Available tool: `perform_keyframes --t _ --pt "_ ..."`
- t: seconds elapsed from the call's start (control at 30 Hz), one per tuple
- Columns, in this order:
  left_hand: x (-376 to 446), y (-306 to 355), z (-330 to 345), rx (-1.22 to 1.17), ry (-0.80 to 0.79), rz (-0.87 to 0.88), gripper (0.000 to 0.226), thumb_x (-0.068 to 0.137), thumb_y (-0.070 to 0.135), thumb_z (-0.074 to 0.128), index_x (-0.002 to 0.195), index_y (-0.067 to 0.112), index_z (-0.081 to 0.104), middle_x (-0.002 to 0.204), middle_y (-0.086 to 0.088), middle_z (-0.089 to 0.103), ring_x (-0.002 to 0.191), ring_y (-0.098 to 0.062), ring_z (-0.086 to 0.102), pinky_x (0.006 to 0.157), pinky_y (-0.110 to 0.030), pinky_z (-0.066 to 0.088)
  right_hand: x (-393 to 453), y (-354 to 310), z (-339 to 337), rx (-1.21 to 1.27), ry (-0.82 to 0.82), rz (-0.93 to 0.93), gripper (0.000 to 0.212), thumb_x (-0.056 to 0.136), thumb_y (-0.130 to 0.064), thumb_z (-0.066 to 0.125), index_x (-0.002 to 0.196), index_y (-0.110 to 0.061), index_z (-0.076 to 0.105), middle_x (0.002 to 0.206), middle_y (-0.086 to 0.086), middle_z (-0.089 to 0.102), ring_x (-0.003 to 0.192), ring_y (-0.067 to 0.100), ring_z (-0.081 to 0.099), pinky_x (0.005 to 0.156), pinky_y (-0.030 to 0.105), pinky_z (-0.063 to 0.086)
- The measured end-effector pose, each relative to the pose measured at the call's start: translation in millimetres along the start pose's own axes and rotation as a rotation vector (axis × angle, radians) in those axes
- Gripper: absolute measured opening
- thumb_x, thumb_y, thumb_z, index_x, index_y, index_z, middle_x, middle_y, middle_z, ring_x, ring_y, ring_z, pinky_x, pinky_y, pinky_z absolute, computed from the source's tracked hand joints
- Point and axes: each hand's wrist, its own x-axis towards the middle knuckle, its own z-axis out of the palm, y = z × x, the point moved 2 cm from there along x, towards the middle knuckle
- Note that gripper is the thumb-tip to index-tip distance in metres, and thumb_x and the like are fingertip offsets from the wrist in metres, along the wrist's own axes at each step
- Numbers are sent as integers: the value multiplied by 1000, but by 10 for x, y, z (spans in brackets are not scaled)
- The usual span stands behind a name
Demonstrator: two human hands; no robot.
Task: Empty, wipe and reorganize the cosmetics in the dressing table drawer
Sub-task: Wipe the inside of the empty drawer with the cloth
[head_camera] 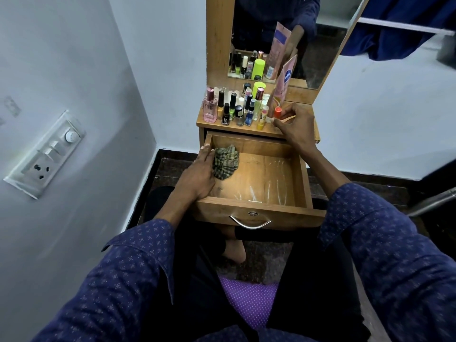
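Head view is showing the wooden drawer pulled fully out, bare inside except for a crumpled checked cloth lying in its far left corner. The left hand is resting over the drawer's left wall, fingers curling onto the cloth. The right hand is reaching onto the bench, its fingertips pinching a small red-capped bottle. Nail polishes, a pink perfume bottle and a tall pink tube are crowding the benchtop below the mirror, leaving open room only at its right edge.
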Motion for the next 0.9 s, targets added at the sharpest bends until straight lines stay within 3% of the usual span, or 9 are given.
perform_keyframes --t 0.13,0.27,0.43,0.63,0.9 --pt "15 -21 -3 0 4 3 80 96 7 49 167 7 13 176 -6 -1 160 -30 21 124 -54 33 -26 -40 -59 -41 18 -54 29 86 -38 80 103 -19 65 91 -7 70 81 8 68 69 24 58" --pt "26 -40 18 -1 3 8 80 96 7 49 167 6 13 176 -7 -2 161 -29 17 125 -54 32 -28 -48 -139 -143 18 -103 28 86 -37 82 105 -19 72 93 -9 68 75 3 61 62 16 47" --pt "27 -19 9 -9 12 25 78 98 8 49 167 5 12 176 -9 -2 162 -27 13 128 -48 27 45 -38 -127 -142 -59 -71 22 82 -27 88 95 -12 78 90 -2 72 77 9 66 66 25 55" --pt "33 -32 17 -11 11 19 78 97 8 48 167 5 12 176 -9 -1 162 -28 12 128 -49 28 143 -31 -10 -170 -139 -7 23 83 -24 87 98 -7 81 85 0 74 75 12 70 71 37 63" --pt "26 -28 9 -5 3 10 77 98 10 47 167 6 12 176 -7 -1 162 -28 14 125 -53 31 120 -11 40 -184 -152 45 33 84 -30 87 105 -6 80 93 6 77 77 12 69 70 38 62"
